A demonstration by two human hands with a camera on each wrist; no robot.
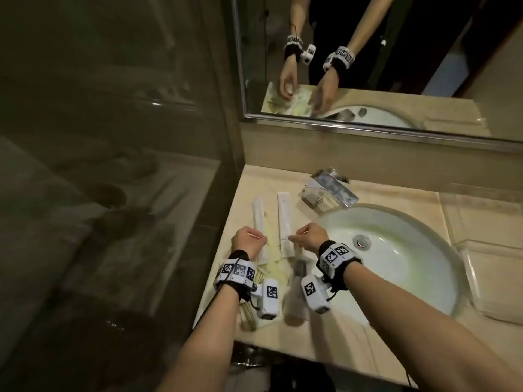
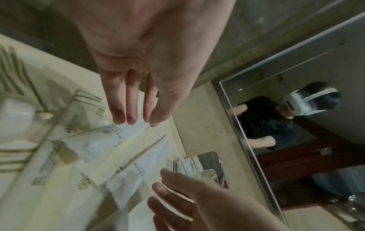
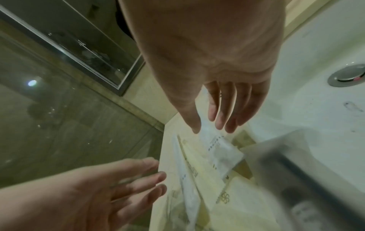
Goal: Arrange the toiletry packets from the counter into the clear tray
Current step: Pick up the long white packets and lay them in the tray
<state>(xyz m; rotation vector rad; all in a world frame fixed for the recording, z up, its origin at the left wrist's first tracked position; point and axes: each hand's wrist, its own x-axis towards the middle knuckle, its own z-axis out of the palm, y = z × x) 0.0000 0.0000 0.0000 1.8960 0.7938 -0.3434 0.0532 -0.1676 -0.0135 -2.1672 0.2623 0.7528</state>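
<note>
While both forearms reach over the front edge of a beige bathroom counter [image 1: 376,360], the person's two hands hover above a loose spread of toiletry packets [image 1: 283,222] lying to the left of the basin. Nearest the camera, a blurred dark packet [image 1: 297,287] lies on the counter between the two wrist cameras, its contents too smeared to make out.

Just beyond the wrists, the left hand [image 1: 248,240] hangs over the lower end of one long white packet [image 1: 259,219], its fingers held fairly straight and close together in the left wrist view, holding nothing. Whether the fingertips touch the paper cannot be told.

Beside it, the right hand [image 1: 310,236] floats above the near end of a second long white packet [image 1: 284,219], fingers likewise relaxed and extended, empty in the right wrist view. Cream sachets [image 2: 65,184] with gold striping and printed logos lie underneath and around both packets, overlapping one another.

Off to the right, across the white oval basin [image 1: 396,250] with its metal drain plug [image 1: 360,241], the clear tray [image 1: 486,267] sits on the counter beside the basin's rim, well apart from the packets; nothing can be made out in it.

Farther back, a chrome tap [image 1: 331,190] stands behind the basin. Above it, a framed mirror [image 1: 368,66] reflects the hands and the packets.
</note>
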